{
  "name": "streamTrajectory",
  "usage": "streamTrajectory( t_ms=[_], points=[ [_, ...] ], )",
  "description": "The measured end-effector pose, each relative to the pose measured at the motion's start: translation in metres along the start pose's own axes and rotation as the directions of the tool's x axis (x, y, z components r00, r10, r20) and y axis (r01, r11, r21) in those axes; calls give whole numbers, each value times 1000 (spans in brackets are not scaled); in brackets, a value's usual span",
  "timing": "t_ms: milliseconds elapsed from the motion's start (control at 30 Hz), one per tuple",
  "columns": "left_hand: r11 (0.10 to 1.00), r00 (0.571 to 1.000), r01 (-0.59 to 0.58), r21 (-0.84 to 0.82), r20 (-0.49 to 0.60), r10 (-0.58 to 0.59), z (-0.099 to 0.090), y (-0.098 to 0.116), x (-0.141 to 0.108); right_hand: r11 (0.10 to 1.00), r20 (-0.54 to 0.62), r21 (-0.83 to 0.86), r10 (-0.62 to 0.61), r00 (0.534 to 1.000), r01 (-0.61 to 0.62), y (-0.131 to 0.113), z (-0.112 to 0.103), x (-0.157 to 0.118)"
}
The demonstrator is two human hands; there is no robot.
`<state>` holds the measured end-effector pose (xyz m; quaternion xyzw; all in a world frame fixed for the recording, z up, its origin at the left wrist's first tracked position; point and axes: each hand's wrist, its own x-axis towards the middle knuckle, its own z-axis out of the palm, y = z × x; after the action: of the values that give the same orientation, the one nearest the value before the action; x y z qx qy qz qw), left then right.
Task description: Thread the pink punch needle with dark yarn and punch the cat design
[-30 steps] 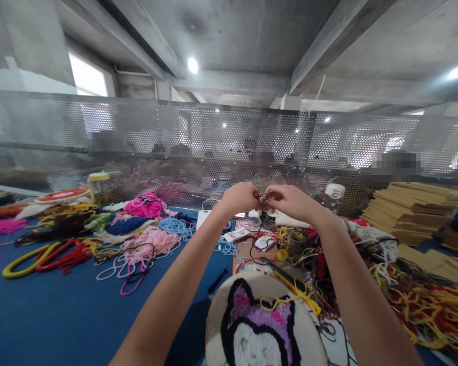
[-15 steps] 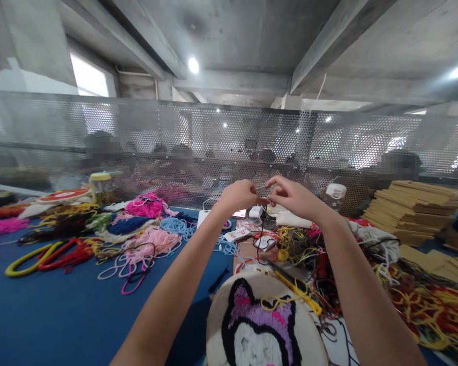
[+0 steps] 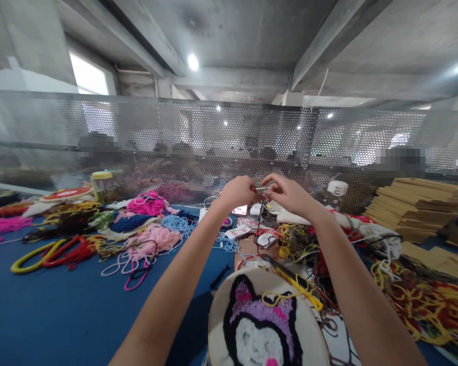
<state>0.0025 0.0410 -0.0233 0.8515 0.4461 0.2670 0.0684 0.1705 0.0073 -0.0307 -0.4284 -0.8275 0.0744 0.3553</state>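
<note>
Raised in front of me, my left hand (image 3: 239, 194) is closed on a thin metal needle (image 3: 261, 189), whose bare end points toward the other hand. My right hand (image 3: 286, 194) pinches close to that tip, its index finger arched above. Black yarn (image 3: 258, 229) hangs from the right fingertips down to the table; exactly how it meets the needle is too small to tell. Below my forearms lies a round embroidery hoop (image 3: 218, 317) holding white cloth, worked with a purple, black and white cartoon face. A loose yellow strand rests on the hoop's top.
Yellow-handled scissors (image 3: 309, 299) lie at the hoop's upper right. Tangled yarn (image 3: 423, 310) covers the right side; pink yarn (image 3: 156, 239) lies left on the blue table (image 3: 61, 315). Stacked brown cardboard (image 3: 412, 208), a lidded bottle (image 3: 336, 193) and a perforated metal screen (image 3: 213, 132) stand beyond.
My right hand has moved slightly left, closer to my left hand, narrowing the gap at the needle. The view has shifted a little.
</note>
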Motion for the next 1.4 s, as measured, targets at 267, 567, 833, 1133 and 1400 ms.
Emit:
streamTrajectory(
  t_ms=[267, 567, 833, 1133, 1400],
  points=[
    [949, 971, -187, -255, 99, 218, 3, -11, 5, 998, 12, 62, -11, 1000, 10, 1, -3, -2],
    [836, 973, -219, -502, -49, 225, -1, -10, 8, 860, -122, 503, 165, 979, -82, 1, -4, 3],
    [742, 969, -244, -625, -127, 212, -3, -8, 6, 733, 374, 599, 100, 922, -322, 1, -7, -5],
    [787, 964, -203, -583, 24, 266, -13, -16, 1, 760, 301, 567, 167, 939, -317, 27, -13, -2],
    [852, 967, -92, -516, 156, 200, -8, -7, 0, 794, 65, 538, 296, 953, -283, 17, -15, 1]
  ],
)
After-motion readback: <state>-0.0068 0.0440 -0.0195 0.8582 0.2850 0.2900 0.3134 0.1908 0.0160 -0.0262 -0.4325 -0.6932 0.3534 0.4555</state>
